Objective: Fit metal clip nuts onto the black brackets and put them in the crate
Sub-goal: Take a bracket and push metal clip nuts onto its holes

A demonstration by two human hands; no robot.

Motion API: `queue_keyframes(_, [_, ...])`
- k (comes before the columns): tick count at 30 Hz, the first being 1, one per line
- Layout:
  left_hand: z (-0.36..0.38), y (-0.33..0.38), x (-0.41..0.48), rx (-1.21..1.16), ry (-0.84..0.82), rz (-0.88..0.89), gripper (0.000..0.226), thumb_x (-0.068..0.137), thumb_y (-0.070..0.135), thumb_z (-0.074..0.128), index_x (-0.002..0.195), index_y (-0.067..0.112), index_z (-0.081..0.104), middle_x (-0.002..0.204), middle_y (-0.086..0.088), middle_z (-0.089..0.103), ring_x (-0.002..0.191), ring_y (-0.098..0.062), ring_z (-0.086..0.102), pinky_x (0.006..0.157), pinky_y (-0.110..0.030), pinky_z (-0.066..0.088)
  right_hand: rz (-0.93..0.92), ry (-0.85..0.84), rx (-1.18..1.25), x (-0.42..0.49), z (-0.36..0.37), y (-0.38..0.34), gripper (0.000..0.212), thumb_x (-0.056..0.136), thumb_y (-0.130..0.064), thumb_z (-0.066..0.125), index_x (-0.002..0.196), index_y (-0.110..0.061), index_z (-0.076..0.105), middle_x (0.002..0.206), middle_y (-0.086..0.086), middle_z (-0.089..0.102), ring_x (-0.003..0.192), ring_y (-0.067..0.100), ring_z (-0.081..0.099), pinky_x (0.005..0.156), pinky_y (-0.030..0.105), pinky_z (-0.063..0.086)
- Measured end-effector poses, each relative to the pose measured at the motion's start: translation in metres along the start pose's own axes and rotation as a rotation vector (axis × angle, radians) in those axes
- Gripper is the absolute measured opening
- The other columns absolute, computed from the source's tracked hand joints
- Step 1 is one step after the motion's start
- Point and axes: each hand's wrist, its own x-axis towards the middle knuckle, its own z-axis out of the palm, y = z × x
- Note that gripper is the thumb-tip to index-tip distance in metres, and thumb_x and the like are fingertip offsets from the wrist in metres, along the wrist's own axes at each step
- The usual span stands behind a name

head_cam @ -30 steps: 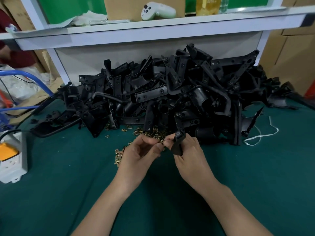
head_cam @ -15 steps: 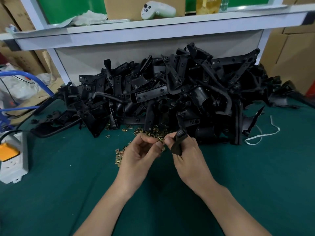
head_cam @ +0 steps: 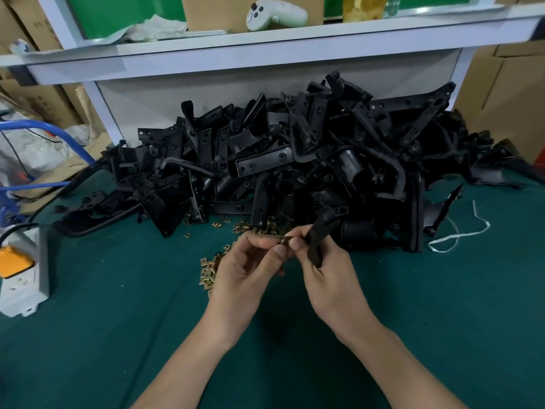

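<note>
The left hand [head_cam: 244,270] hides most of the pinched clip [head_cam: 285,240]; its seating on the bracket [head_cam: 321,231] cannot be told. It also covers some loose clips [head_cam: 210,268]. The edge crops the power strip [head_cam: 25,278].

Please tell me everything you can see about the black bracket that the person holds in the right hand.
The black bracket is a narrow, elongated, matte piece; plastic or coated metal, I cannot tell. It is tilted, upper end toward the pile of black parts, lower end inside the right hand, whose fingers curl round it, above the green table cover. The left hand pinches a small brass-coloured clip nut at its left edge; whether the nut is seated is unclear.
</note>
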Motion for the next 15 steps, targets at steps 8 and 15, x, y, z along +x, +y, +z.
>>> queue_keyframes(8, [0.001, 0.003, -0.004, 0.044, -0.001, 0.058, 0.009, 0.088, 0.025, 0.07, 0.092, 0.02, 0.065, 0.094, -0.001, 0.07, 0.087, -0.02, 0.065, 0.076, -0.027, 0.057, 0.044, 0.029, 0.278, -0.002, -0.002, -0.017, 0.006, 0.096, -0.037, 0.061, 0.096, -0.04, 0.066, 0.098, -0.017, 0.073, 0.1, 0.001, 0.067, 0.084, 0.012, 0.049])
queue_keyframes(15, [0.003, 0.006, -0.003, 0.075, 0.018, 0.069, 0.015, 0.091, 0.033, 0.067, 0.101, 0.023, 0.069, 0.09, 0.003, 0.069, 0.081, -0.013, 0.063, 0.076, -0.023, 0.055, 0.043, -0.034, 0.359, -0.001, -0.004, -0.021, 0.017, 0.098, -0.021, 0.064, 0.098, -0.037, 0.07, 0.1, -0.016, 0.074, 0.102, 0.002, 0.069, 0.085, 0.012, 0.049])
